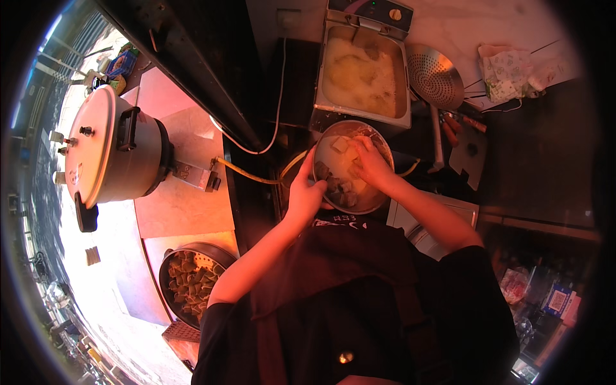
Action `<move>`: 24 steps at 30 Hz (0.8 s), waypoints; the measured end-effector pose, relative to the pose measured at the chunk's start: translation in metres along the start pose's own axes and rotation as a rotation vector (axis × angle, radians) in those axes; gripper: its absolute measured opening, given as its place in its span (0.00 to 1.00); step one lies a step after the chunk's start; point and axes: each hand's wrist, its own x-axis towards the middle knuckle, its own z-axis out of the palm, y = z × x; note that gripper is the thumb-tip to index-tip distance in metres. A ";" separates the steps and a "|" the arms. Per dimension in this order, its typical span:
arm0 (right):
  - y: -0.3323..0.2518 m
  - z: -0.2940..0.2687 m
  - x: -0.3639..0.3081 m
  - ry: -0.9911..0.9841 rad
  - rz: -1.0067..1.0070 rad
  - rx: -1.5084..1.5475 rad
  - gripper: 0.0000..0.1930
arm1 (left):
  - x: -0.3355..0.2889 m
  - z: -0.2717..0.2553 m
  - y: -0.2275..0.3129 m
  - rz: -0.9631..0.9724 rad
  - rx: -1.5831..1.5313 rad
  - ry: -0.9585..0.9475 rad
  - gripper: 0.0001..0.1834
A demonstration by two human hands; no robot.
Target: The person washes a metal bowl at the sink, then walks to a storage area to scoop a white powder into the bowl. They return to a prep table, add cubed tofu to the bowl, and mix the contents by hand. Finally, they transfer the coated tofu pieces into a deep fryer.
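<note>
A round metal bowl [385, 144] is in front of my chest, just below the fryer. My left hand [307, 192] is wrapped round its left side, with the thumb near the rim. Inside the bowl, my right hand [372, 165] has its fingers bent down among pale yellow pieces of food [341, 145]; what sits between the fingertips is hidden. Darker grey-brown chunks [343, 192] lie at the bowl's lower left. Beyond the bowl, a deep fryer [324, 106] holds foaming yellowish oil [359, 70].
A perforated metal ladle [436, 74] lies right of the fryer, beside red-handled tools [451, 131] and a patterned bag [507, 70]. To the left stand a large pressure cooker [102, 151] and a pan [165, 282] of leaf-wrapped parcels. A yellow hose [253, 179] runs behind my left hand.
</note>
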 end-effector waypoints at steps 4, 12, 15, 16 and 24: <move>-0.006 0.024 0.002 -0.172 0.036 -0.243 0.40 | 0.002 0.000 -0.002 -0.022 0.026 -0.018 0.44; 0.021 0.019 0.003 -0.126 -0.054 -0.112 0.36 | 0.002 -0.002 0.000 0.000 -0.016 0.007 0.44; 0.007 0.017 -0.008 0.075 -0.012 0.026 0.35 | 0.002 -0.001 0.000 0.039 -0.021 -0.004 0.44; 0.000 0.019 -0.012 -0.014 0.084 -0.042 0.35 | 0.002 -0.001 0.000 0.016 0.012 -0.002 0.44; -0.005 0.023 0.008 -0.144 0.236 -0.004 0.32 | 0.007 0.006 0.000 -0.024 0.083 -0.018 0.43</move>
